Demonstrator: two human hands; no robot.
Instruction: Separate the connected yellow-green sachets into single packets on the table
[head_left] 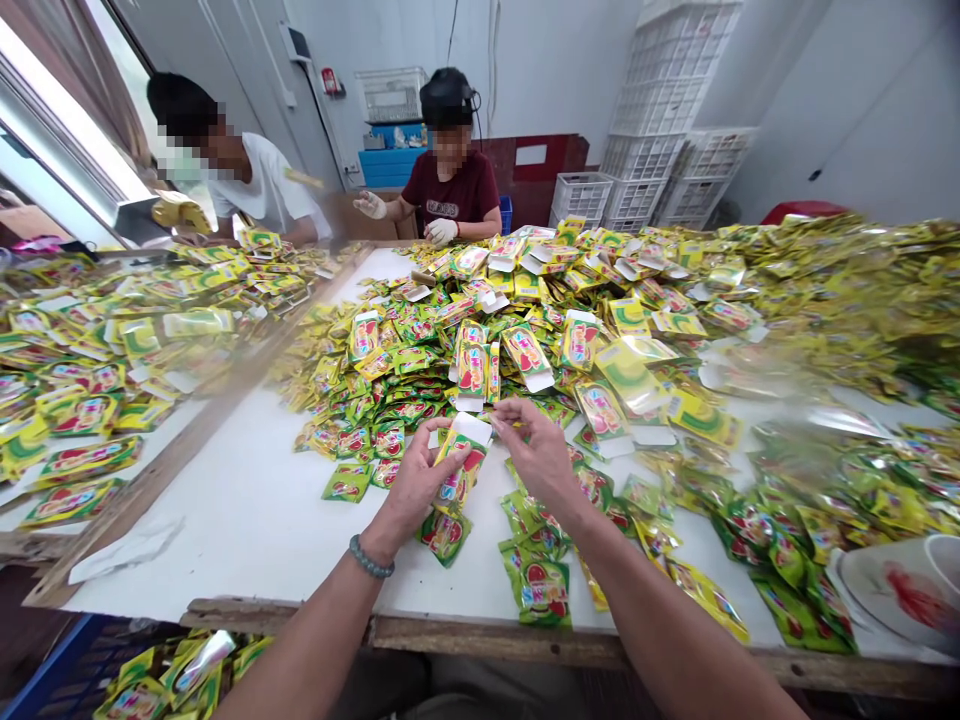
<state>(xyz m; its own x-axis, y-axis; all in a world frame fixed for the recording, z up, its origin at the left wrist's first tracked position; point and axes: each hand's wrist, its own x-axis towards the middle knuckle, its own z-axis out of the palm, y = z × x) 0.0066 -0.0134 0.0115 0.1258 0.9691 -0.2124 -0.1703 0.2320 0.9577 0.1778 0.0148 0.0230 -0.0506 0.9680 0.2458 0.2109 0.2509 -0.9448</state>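
My left hand (pixel 417 480), with a beaded bracelet (pixel 372 558) at the wrist, grips a small yellow-and-red candy box (pixel 459 470) whose white end flap points up and away from me. Just right of that flap is my right hand (pixel 534 445), its fingers bent and the thumb and fingertips pinched at the box's open end. Below the box lies a green candy packet (pixel 444 536). More green packets (pixel 544 590) are on the table under my right forearm. Several flat candy boxes (pixel 525 352) rest on the heap just beyond my hands.
A big heap of packets and boxes (pixel 420 370) covers the white table (pixel 225 500). A wooden divider (pixel 180 450) runs along the left. At the right front lies a white cup (pixel 904 590). Two people sit opposite. White crates (pixel 645 130) stand stacked behind; a blue crate (pixel 60 660) is below.
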